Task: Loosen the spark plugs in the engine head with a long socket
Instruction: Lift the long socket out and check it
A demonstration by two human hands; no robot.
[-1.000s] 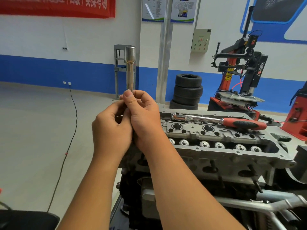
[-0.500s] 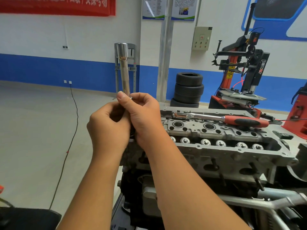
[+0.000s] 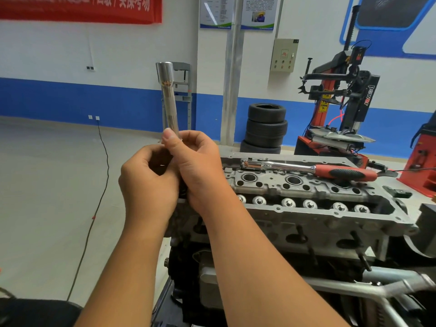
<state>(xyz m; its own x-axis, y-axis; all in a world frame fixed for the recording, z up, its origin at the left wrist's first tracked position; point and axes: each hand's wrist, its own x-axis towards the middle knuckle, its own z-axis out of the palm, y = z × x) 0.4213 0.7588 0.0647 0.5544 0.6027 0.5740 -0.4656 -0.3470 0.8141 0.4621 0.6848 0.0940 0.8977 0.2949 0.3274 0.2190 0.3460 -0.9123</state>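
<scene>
A long silver socket [image 3: 169, 97] stands nearly upright in front of me, its wide end on top and leaning slightly left. My right hand [image 3: 198, 171] pinches its lower shaft between thumb and fingers. My left hand [image 3: 147, 182] curls around the bottom end, which is hidden inside both hands. The grey engine head [image 3: 306, 208] lies to the right, below the hands, with round spark plug wells [image 3: 293, 180] along its top. A ratchet with a red and black handle [image 3: 313, 169] rests across the head's far edge.
A stack of black tyres [image 3: 265, 128] and a red tyre changer [image 3: 339, 114] stand behind the engine. A black cable [image 3: 99, 185] runs across the grey floor at left. Pipes and engine block parts [image 3: 354, 286] sit below the head.
The socket's top has tilted from upright to leaning left. Both hands kept hold of its lower end and shifted slightly left and down.
</scene>
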